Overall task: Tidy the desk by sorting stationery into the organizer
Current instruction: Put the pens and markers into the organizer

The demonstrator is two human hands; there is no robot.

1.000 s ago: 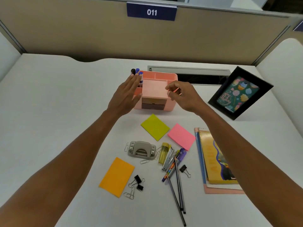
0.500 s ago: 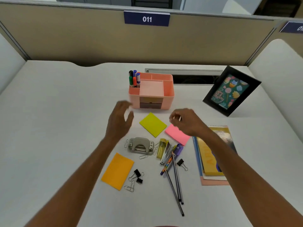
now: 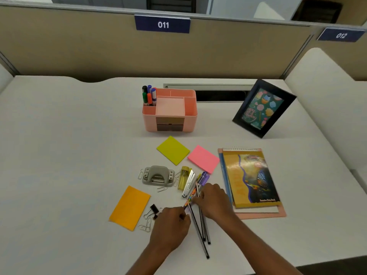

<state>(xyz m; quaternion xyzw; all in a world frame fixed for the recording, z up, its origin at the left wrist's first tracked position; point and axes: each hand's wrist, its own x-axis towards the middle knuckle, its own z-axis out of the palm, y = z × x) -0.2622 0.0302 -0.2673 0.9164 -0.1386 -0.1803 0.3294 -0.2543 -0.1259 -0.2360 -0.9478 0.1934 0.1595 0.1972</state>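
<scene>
**Both hands on the pencils**

Closest in, the left hand (image 3: 170, 225) has its fingers curled right beside the pencils (image 3: 203, 245). I cannot tell if it pinches one. The right hand (image 3: 214, 203) curls its fingers over the top part of the pencils and holds them on the desk (image 3: 59, 175).

Left of the hands lie paper clips (image 3: 146, 227), a black clip (image 3: 154, 209) and an orange note (image 3: 130, 208). A bit farther are a grey punch (image 3: 157, 175), a stapler (image 3: 188, 184) and a purple pen (image 3: 205, 177). The books (image 3: 252, 179) lie in a pile to the right. Past these are a green note (image 3: 173, 150) and a pink note (image 3: 203, 159), just beside each other.

Farther back stands the pink organizer (image 3: 170, 124), well apart from the hands. Markers (image 3: 149, 96) stand upright in its left slot. Its two front drawers are pushed in. A frame (image 3: 262, 108) leans to its right.
</scene>
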